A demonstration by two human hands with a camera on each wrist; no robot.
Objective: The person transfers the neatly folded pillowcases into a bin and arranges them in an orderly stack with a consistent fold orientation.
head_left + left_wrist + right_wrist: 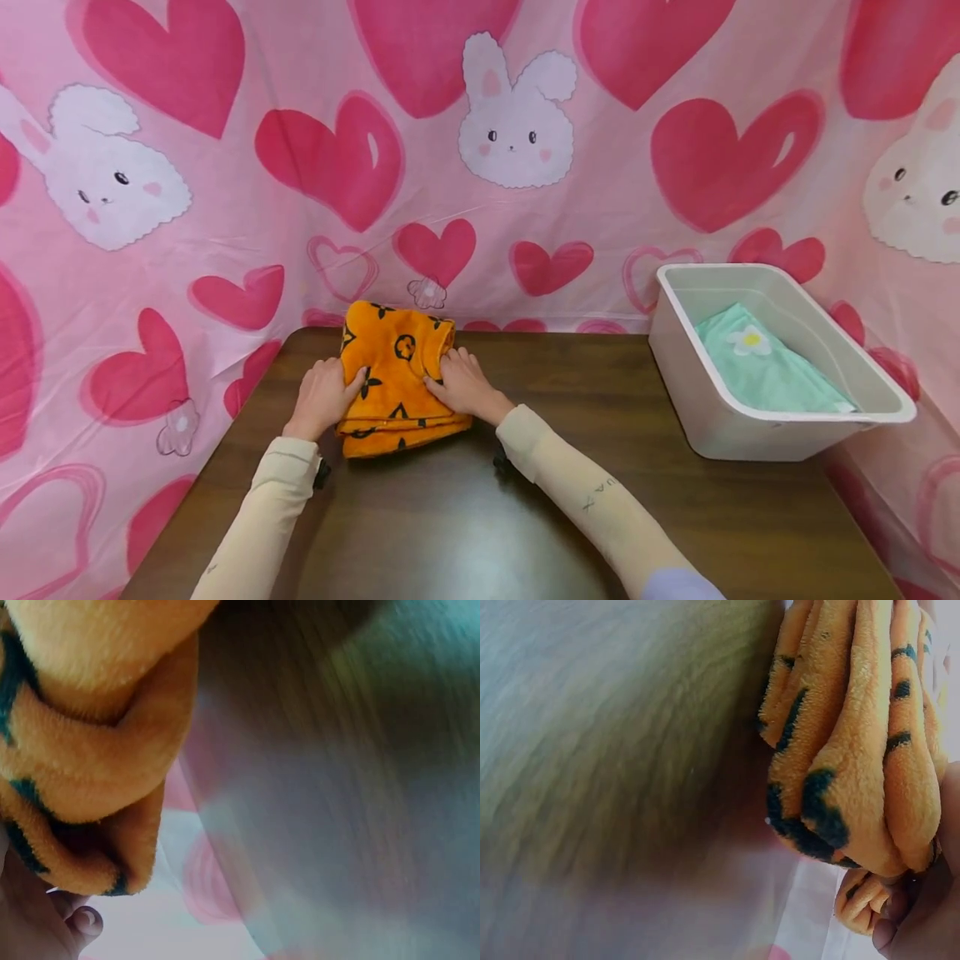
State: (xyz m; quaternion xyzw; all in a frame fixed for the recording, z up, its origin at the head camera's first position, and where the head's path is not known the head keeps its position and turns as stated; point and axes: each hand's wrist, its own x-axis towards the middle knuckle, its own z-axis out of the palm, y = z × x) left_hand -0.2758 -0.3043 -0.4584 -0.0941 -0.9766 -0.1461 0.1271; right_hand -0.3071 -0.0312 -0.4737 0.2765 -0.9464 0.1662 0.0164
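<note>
A folded orange towel [393,367] with black flower-like marks lies near the back left of the dark table, its layers stacked along the front edge. My left hand [322,396] grips its left side, the thumb on top and the other fingers mostly hidden beyond the edge. On the opposite side my right hand [465,383] holds the right edge, thumb likewise over the top. Thick plush folds of the towel [97,750] fill the left of the left wrist view. In the right wrist view its stacked layers [862,750] bulge beside my fingers [885,934].
A pale grey plastic bin [690,400] stands at the table's right side, with a folded mint-green cloth [765,367] bearing a white flower inside. Brown wooden tabletop [480,517] stretches in front of the towel. A pink curtain [517,217] with hearts and rabbits hangs behind.
</note>
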